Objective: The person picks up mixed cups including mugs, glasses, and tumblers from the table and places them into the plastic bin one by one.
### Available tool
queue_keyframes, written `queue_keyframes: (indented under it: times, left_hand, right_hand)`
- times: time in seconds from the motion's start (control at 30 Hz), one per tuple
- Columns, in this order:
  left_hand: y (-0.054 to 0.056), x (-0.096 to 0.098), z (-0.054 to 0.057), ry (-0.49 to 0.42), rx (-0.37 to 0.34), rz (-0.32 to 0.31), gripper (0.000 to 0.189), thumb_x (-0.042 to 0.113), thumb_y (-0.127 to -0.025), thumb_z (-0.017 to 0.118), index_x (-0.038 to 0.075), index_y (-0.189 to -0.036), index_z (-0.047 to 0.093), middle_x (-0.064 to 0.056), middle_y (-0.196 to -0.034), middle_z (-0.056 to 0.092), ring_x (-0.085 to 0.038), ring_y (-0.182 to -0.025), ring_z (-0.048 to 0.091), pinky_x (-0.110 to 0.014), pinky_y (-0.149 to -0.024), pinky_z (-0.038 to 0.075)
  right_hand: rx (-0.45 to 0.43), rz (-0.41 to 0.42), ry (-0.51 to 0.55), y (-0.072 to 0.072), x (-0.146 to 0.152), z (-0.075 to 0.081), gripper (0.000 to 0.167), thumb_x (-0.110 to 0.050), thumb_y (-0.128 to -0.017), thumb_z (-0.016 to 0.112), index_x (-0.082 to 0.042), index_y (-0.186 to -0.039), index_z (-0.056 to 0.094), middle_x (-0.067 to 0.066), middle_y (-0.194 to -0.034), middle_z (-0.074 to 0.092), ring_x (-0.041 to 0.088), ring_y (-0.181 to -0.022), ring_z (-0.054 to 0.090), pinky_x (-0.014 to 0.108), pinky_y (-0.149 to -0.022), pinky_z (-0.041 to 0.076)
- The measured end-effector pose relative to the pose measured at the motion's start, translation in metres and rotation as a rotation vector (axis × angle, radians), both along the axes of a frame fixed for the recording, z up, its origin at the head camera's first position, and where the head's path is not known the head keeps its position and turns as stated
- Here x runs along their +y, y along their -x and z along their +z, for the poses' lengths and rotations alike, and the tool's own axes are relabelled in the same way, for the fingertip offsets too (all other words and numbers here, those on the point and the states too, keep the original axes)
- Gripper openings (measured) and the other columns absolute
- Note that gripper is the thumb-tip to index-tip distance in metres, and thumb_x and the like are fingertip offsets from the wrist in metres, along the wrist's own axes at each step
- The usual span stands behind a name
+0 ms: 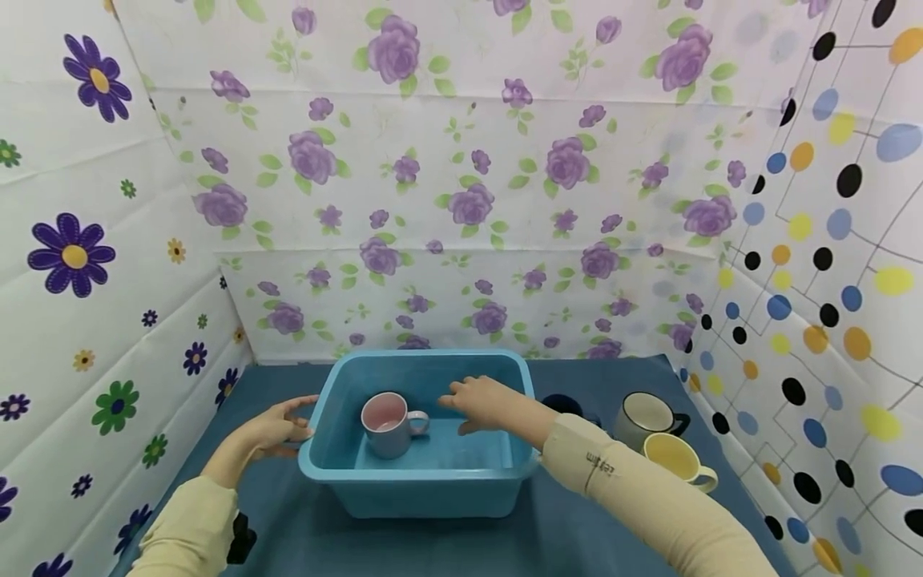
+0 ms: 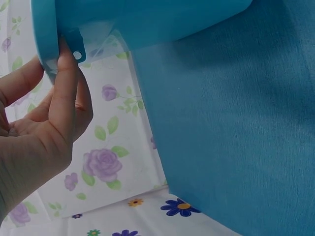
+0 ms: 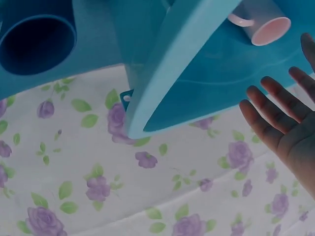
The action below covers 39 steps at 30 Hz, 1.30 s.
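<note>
A light blue plastic basin [image 1: 418,497] stands on the blue table. Inside it, toward the left, is an upright mug [image 1: 389,449], grey outside and pink within, its handle to the right. My left hand [image 1: 270,429] is at the basin's left rim; in the left wrist view the thumb and fingers [image 2: 66,93] pinch that rim. Over the basin, to the right of the pink-lined mug, my right hand [image 1: 490,405] hovers with spread fingers [image 3: 275,108] and holds nothing. The right forearm crosses above the basin's right rim.
Right of the basin stand a dark blue mug [image 3: 37,46], partly hidden by the right arm in the head view, a white mug [image 1: 642,421] with a black handle, and a yellow mug [image 1: 674,457]. Patterned sheets [image 1: 469,200] wall the table at the back and sides.
</note>
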State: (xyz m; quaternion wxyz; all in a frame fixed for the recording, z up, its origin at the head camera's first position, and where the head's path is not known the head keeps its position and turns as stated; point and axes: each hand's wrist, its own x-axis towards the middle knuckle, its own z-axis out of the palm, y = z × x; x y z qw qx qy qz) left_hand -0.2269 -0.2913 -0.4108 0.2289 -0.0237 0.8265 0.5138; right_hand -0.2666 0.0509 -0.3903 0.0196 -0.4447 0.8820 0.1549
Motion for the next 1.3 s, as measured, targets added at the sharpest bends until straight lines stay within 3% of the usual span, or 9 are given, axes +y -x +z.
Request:
queue_keyframes:
  times: [0.23,0.47,0.77,0.97,1.3]
  left_hand:
    - [0.001,0.001,-0.005,0.006,-0.005,0.024,0.071,0.001,-0.091,0.056,-0.004,-0.148,0.013,-0.019,-0.107,0.055,-0.019,-0.092,0.063,-0.051,-0.084,0.053]
    - [0.0,0.003,-0.003,0.003,-0.013,0.018,0.071,0.001,-0.092,0.056,-0.003,-0.148,0.013,-0.02,-0.11,0.054,-0.021,-0.096,0.063,-0.051,-0.085,0.052]
    - [0.0,0.001,-0.001,0.003,-0.016,0.023,0.07,0.001,-0.093,0.054,-0.003,-0.148,0.012,-0.02,-0.11,0.055,-0.021,-0.095,0.063,-0.051,-0.084,0.053]
    - [0.0,0.001,-0.001,0.0,-0.024,0.026,0.071,0.001,-0.092,0.055,-0.003,-0.149,0.011,-0.021,-0.111,0.054,-0.02,-0.095,0.063,-0.051,-0.084,0.052]
    - [0.0,0.001,0.0,0.01,-0.019,0.023,0.07,0.001,-0.093,0.053,-0.003,-0.149,0.01,-0.023,-0.113,0.055,-0.021,-0.096,0.063,-0.051,-0.084,0.053]
  right_hand:
    - [-0.055,0.021,0.168,-0.011,0.021,0.001,0.046,-0.038,-0.087,0.064,-0.019,-0.128,0.057,0.002,-0.11,0.062,0.018,-0.094,0.06,0.027,-0.077,0.051]
    - [-0.08,0.041,0.324,-0.019,0.048,-0.002,0.04,-0.033,-0.088,0.065,-0.014,-0.123,0.061,0.004,-0.107,0.064,0.019,-0.092,0.062,0.028,-0.078,0.052]
    - [-0.032,0.023,0.431,-0.028,0.07,0.0,0.034,-0.028,-0.088,0.066,-0.014,-0.118,0.062,0.003,-0.103,0.065,0.017,-0.085,0.061,0.026,-0.07,0.052]
    - [-0.006,-0.041,0.526,-0.032,0.084,0.005,0.032,-0.023,-0.087,0.068,-0.012,-0.116,0.063,0.005,-0.105,0.065,0.016,-0.084,0.062,0.027,-0.067,0.052]
    - [-0.055,-0.137,0.593,-0.028,0.112,-0.001,0.029,-0.02,-0.088,0.067,-0.01,-0.115,0.063,0.006,-0.099,0.064,0.012,-0.07,0.057,0.02,-0.059,0.045]
